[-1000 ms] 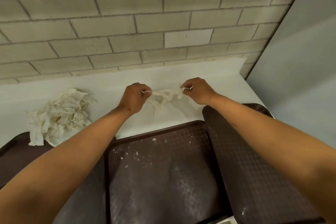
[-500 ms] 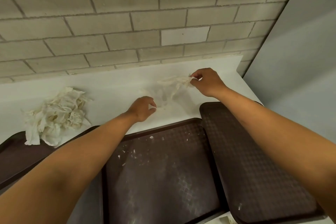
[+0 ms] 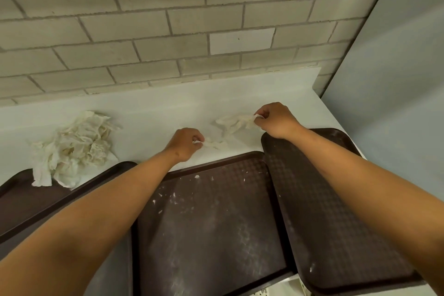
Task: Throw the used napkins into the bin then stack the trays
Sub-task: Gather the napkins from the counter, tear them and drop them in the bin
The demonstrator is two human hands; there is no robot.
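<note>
Three dark brown textured plastic trays (image 3: 216, 218) hold only white crumbs. Left hand (image 3: 183, 143) pinches a torn white napkin scrap (image 3: 213, 144); right hand (image 3: 276, 120) pinches a crumpled white napkin (image 3: 236, 122).

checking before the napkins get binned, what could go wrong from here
The napkin is thin and held between both hands, right hand and left hand; it might tear further and shed scraps. The middle tray already carries crumbs, which may spill when stacked. The napkin pile overhanging the left tray could get forgotten.

Dim, even light — soft shadows, wide-angle edge bending.
</note>
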